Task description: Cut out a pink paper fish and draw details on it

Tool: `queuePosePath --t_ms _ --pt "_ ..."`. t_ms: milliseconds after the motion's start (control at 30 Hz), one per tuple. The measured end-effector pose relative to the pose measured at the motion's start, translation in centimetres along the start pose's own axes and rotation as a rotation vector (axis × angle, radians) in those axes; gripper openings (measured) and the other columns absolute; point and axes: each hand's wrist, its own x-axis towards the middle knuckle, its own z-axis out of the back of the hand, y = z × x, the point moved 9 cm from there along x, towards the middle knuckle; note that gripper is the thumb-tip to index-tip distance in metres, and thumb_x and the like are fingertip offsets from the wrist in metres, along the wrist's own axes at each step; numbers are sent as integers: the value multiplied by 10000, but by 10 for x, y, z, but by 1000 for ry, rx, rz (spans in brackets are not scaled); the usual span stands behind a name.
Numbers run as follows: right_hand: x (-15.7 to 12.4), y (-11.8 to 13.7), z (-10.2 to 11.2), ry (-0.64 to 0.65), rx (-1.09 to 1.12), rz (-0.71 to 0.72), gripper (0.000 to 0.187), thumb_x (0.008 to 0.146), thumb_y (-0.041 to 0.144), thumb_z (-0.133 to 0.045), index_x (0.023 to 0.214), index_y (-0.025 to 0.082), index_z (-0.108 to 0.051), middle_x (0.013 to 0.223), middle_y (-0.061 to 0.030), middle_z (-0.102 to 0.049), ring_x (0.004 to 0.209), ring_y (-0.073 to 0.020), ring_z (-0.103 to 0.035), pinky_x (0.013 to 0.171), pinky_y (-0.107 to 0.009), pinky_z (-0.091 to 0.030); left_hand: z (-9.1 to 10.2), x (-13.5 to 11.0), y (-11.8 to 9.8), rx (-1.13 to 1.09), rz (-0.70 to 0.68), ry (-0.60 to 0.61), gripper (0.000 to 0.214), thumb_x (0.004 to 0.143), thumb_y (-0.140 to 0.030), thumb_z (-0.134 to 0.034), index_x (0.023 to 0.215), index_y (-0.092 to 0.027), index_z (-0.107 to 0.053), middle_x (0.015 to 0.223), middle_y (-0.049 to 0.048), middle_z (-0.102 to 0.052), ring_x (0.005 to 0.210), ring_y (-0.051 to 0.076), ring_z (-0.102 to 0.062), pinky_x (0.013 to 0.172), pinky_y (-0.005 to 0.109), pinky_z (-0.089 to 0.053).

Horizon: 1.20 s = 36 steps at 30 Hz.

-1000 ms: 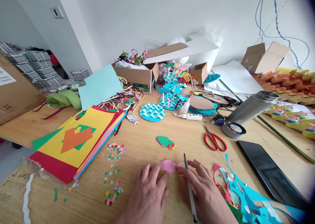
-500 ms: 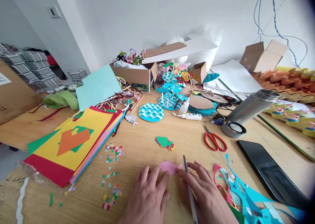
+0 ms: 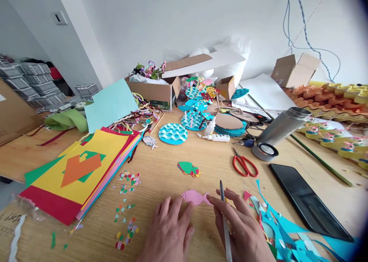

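A pink paper fish [image 3: 195, 197] lies flat on the table between my hands, its head to the left and its forked tail to the right. My left hand [image 3: 169, 227] rests palm down, fingers stretched out, with fingertips at the fish's lower left edge. In my right hand [image 3: 238, 223] is a pen [image 3: 225, 225], slanted with its dark tip pointing up and away. The right index fingertip is at the fish's tail. Just beyond sits a small stack of paper fish [image 3: 188, 168], green on top, with red and yellow edges below.
Red-handled scissors [image 3: 245, 166], a phone [image 3: 309, 200] and blue paper scraps [image 3: 284, 227] lie to the right. Leftward are small paper bits [image 3: 128, 231] and coloured sheets [image 3: 83, 166]. Farther back are a wavy blue disc [image 3: 173, 134], a glue bottle [image 3: 217, 138] and a steel flask [image 3: 283, 127].
The view has shifted slightly, moving the background leftward. My right hand has drawn a little away from the fish, and more of its tail shows. The pen stays in my right hand.
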Motion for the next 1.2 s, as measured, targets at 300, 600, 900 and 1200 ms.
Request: queuePosePath --t_ms 300,600,900,1200 --pt "-1 -5 -1 -18 32 -29 325 905 102 -463 1213 175 -538 954 -101 -685 1054 -252 -570 743 -341 -537 0 -1 -2 104 -79 -131 460 883 -442 -518 1323 -316 -476 1244 18 -572 1022 242 -496 826 370 -434" --pt "-9 -10 -13 62 -3 0 353 900 131 -469 1246 199 -497 982 -84 -707 1098 -261 -579 807 -353 -539 -5 -1 0 179 -116 -182 484 865 -504 -526 1311 -320 -492 1224 9 -587 982 236 -511 773 355 -428" --pt "1 -2 -14 86 -38 9 381 889 132 -433 1258 194 -507 999 -102 -707 1089 -267 -597 810 -388 -554 0 1 -1 110 -57 -102 442 891 -449 -500 1315 -325 -481 1248 16 -559 1034 249 -490 826 379 -432" --pt "4 8 -23 167 20 6 477 822 35 -421 1271 177 -500 969 -119 -704 1102 -300 -546 887 -534 -479 13 3 -7 -63 91 102 405 927 -304 -445 1331 -302 -439 1301 23 -491 1115 251 -428 959 462 -396"
